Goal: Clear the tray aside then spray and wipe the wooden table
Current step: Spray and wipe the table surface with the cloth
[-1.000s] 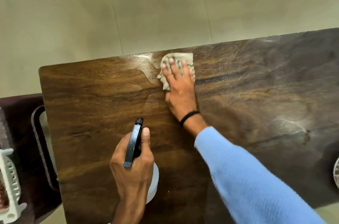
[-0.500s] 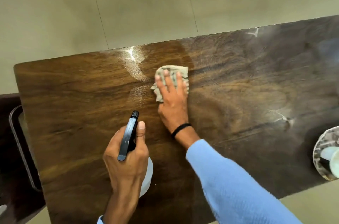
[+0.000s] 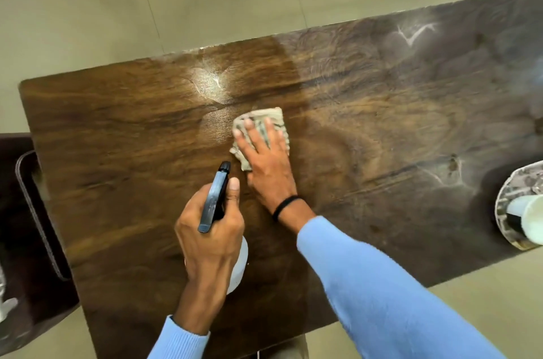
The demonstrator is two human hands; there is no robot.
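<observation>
You're pressing the cloth [image 3: 270,119] on the wooden table [image 3: 117,138] w/ a flat-fingered R hand [image 3: 266,164], L hand [image 3: 210,238] gripping the spray bottle [image 3: 216,200] (wipe step, prob.), next needing strokes over the wet patch [image 3: 210,82].

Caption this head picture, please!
Right hand presses beige cloth on brown wooden table; left hand grips black-topped white spray bottle.
</observation>
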